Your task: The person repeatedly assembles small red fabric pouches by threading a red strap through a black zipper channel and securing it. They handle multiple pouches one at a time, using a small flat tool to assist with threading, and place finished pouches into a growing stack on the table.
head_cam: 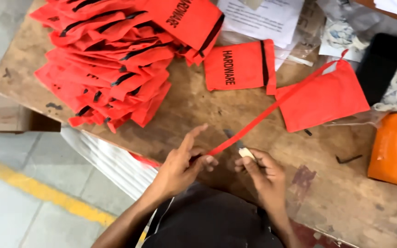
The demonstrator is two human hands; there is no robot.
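Red ribbon [272,108] runs taut from a red pouch [323,98] at the right of the frame down to the left hand [182,160], which pinches its end at lower centre. The right hand [263,172] grips a small blade [237,142] touching the ribbon above the wooden desk [198,110]; a heap of pouches [111,59] fills the upper left.

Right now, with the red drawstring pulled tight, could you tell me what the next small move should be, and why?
Probably bring the blade in the right hand against the red drawstring. The left hand pinches its free end, the string runs taut up to the red pouch, and the blade tip already sits beside it.
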